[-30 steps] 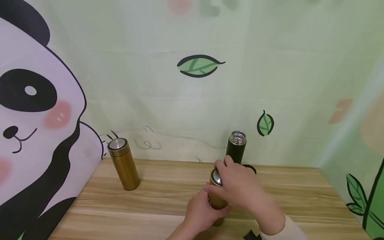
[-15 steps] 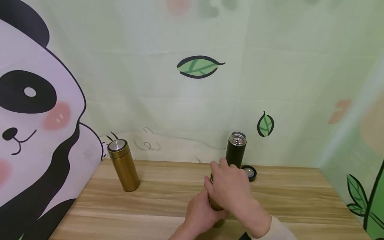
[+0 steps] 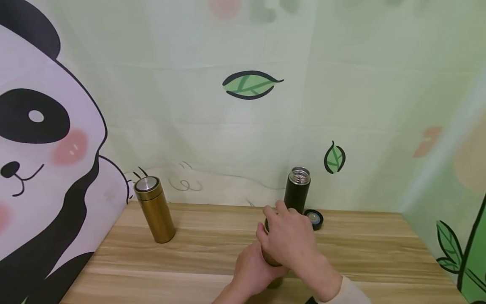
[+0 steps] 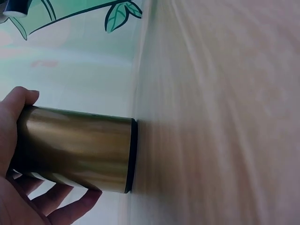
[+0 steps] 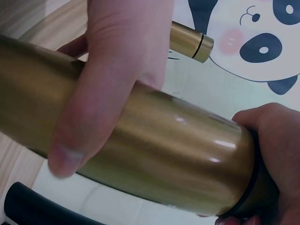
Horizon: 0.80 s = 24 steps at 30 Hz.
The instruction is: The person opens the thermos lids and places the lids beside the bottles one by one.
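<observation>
A gold thermos (image 4: pixel 77 147) stands upright on the table, and my left hand (image 3: pixel 250 270) is wrapped around its body. Over its top is my right hand (image 3: pixel 290 236), whose fingers grip the lid (image 5: pixel 266 190); in the head view this hand hides most of the thermos. The right wrist view shows a dark seam between lid and gold body. Just behind the hands stands a black thermos (image 3: pixel 297 194) with its threaded steel mouth uncovered. A black lid (image 3: pixel 314 219) lies beside it on the right, inner side up.
Another gold thermos (image 3: pixel 156 215), lid on, stands at the left of the wooden table (image 3: pixel 171 270). A printed cloth backdrop (image 3: pixel 190 126) with a panda and leaves rises behind the table's far edge.
My right hand has turned about the lid, its wrist swinging left and down, so the steel lid top is covered and the black lid shows. The left hand keeps its hold.
</observation>
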Each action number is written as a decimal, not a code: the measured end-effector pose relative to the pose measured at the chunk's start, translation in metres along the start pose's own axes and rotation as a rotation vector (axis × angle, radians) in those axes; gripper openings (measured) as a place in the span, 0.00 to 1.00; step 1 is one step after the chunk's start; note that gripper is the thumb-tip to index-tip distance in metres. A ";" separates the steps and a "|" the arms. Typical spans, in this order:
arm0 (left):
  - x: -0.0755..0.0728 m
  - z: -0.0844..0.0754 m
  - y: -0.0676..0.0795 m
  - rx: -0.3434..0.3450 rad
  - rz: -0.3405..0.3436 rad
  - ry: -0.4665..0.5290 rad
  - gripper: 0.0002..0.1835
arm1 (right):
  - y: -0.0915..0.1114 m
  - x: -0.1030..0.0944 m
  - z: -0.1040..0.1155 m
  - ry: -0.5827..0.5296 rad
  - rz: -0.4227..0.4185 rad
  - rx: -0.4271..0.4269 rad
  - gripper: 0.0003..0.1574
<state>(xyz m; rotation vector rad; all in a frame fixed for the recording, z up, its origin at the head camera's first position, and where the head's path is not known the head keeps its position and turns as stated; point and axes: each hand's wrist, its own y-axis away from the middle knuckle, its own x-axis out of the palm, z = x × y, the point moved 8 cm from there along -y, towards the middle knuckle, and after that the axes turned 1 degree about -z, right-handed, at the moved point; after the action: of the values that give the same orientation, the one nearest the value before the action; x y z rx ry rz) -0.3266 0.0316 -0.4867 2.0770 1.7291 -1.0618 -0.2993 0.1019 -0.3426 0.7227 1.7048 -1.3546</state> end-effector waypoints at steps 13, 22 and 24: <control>0.000 0.001 -0.002 -0.013 0.062 0.034 0.31 | 0.002 0.000 -0.003 -0.033 -0.046 -0.140 0.19; 0.002 0.002 -0.003 -0.020 0.096 0.060 0.33 | 0.002 0.003 -0.005 -0.027 0.019 -0.112 0.23; 0.002 0.003 -0.003 -0.025 0.098 0.066 0.33 | 0.002 0.003 -0.005 -0.034 0.031 -0.115 0.23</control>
<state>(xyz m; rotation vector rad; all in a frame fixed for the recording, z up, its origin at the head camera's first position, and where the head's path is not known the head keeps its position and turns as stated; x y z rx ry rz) -0.3305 0.0324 -0.4895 2.1796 1.6426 -0.9500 -0.3002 0.1072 -0.3461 0.6543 1.7226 -1.2307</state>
